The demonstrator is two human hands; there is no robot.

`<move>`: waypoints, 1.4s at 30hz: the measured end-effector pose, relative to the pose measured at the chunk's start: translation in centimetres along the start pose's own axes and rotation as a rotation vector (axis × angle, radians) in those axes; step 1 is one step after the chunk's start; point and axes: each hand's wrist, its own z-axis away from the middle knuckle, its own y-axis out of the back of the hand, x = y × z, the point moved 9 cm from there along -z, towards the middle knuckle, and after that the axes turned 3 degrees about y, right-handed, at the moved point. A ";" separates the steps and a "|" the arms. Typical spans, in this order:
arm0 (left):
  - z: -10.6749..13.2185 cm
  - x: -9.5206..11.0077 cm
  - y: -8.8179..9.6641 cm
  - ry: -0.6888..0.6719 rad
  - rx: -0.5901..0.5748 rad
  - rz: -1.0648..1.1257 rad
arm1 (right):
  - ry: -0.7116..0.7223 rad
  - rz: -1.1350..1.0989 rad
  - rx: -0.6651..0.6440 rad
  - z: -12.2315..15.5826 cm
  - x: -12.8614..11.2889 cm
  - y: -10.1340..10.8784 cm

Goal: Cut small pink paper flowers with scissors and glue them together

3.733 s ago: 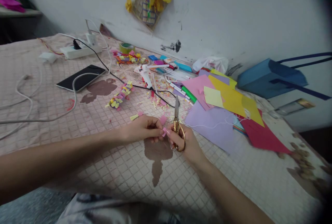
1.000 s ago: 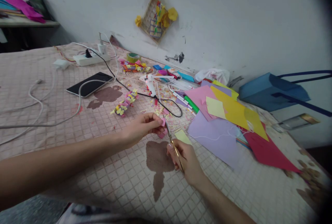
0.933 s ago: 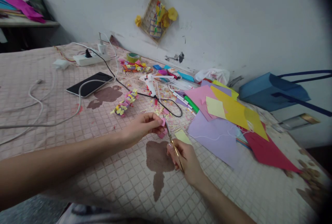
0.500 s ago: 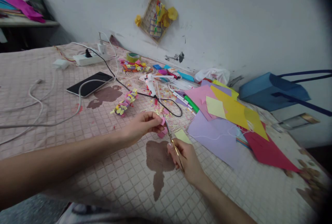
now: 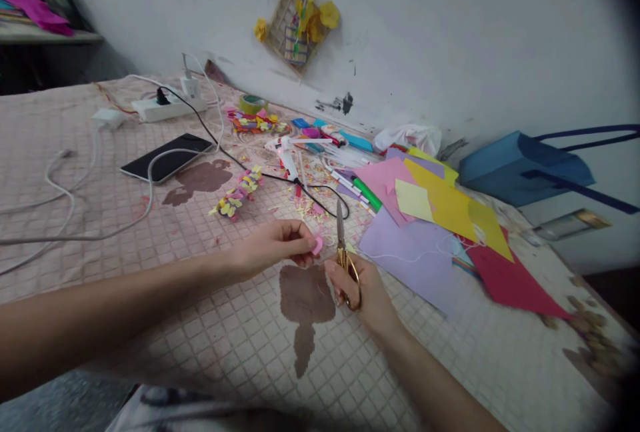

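Note:
My left hand (image 5: pixel 275 245) pinches a small piece of pink paper (image 5: pixel 317 245) between thumb and fingers, above the pink checked cloth (image 5: pixel 125 219). Just to its right, my right hand (image 5: pixel 363 285) grips gold-handled scissors (image 5: pixel 343 252) by the loops. Their closed blades point straight up and stand close to the pink piece, apart from it. Below both hands lies a brown stain (image 5: pixel 306 295) on the cloth.
Coloured paper sheets (image 5: pixel 420 252) spread to the right, with a blue bag (image 5: pixel 520 169) beyond them. Ahead lie a glue gun (image 5: pixel 286 160), a paper flower strip (image 5: pixel 236 192), paper scraps and markers. A phone (image 5: pixel 165 157), power strip (image 5: pixel 167 107) and loose cables sit to the left.
The scissors have swung from a slanted position to upright, with their gold loops now showing in my right hand. The view has shifted slightly, and my left hand still pinches the pink paper.

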 end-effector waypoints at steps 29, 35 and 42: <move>0.0 -1.1 -0.6 0.056 -0.043 -0.036 | 0.020 -0.047 0.011 0.1 -0.4 -0.2; -0.1 -0.8 0.3 0.025 0.039 0.132 | -0.037 -0.075 -0.050 0.6 -0.3 -1.0; 0.0 0.0 0.8 -0.060 0.097 0.206 | -0.059 0.026 -0.079 0.9 -0.1 -1.6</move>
